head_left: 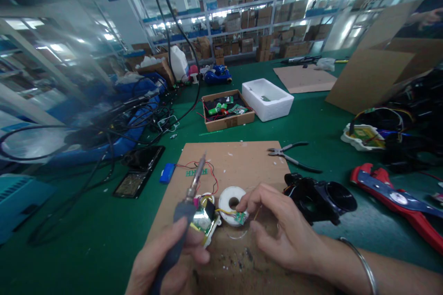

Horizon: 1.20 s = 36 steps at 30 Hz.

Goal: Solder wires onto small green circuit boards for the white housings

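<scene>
My left hand (166, 258) grips the dark handle of a soldering iron (188, 198), its tip pointing up and away from me. My right hand (280, 230) pinches a small green circuit board (240, 217) with a yellow wire, right beside a white solder spool (230, 203). Between the hands, a white-cased device with an exposed circuit board (204, 221) lies on a cardboard work board (235, 161). A blue battery (167, 173) sits left of that board, and red wires lead to a green strip (196, 172).
Steel pliers (290, 156) lie to the right of the hands, beside a black plastic housing (320, 198) and a red-handled tool (394, 198). Farther back are a cardboard tray of parts (228, 109) and a white foam box (267, 99). Black cables (104, 136) tangle at left.
</scene>
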### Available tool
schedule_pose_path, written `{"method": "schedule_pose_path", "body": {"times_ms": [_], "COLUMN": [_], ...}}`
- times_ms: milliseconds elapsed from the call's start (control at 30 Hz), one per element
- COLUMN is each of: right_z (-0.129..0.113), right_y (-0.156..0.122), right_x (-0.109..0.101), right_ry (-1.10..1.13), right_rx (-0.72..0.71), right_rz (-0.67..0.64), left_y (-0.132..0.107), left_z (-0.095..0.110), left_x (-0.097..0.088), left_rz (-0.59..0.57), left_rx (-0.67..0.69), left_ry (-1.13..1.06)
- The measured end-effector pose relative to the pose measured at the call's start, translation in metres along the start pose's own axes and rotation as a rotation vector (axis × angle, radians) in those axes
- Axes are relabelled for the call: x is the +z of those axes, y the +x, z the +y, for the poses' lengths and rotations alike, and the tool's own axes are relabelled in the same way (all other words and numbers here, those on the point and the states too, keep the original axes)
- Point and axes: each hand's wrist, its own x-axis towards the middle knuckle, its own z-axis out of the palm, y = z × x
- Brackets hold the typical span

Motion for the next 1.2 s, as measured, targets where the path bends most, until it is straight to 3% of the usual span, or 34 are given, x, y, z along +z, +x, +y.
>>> {"method": "schedule_pose_path", "body": {"times_ms": [100,233,533,767,1200], "right_z": [-0.003,-0.003,0.002,0.002,0.0], "right_y": [-0.001,-0.003,-0.006,-0.005,-0.006], "right_x": [-0.005,-0.008,-0.007,-0.007,-0.008], "right_ry": [0.078,0.123,0.146,0.106,0.032], "right_rx": [0.059,0.094,0.079,0.078,0.001], "right_rz": [-0.047,-0.09,-0.085,-0.083,-0.053], "left_y": [-0.003,-0.007,-0.015,-0.022,-0.025], "left_z": [0.015,0.019,0.015,0.004,-0.003], "left_x": [0.024,0.037,0.039,0.034,0.032], "left_rz": [-0.018,-0.188,-0.462,-0.483,-0.462], "left_rx": [0.041,-0.033,0.274,0.451,0.549], "left_ry": [0.1,0.173,0.405,0.465,0.479]}}
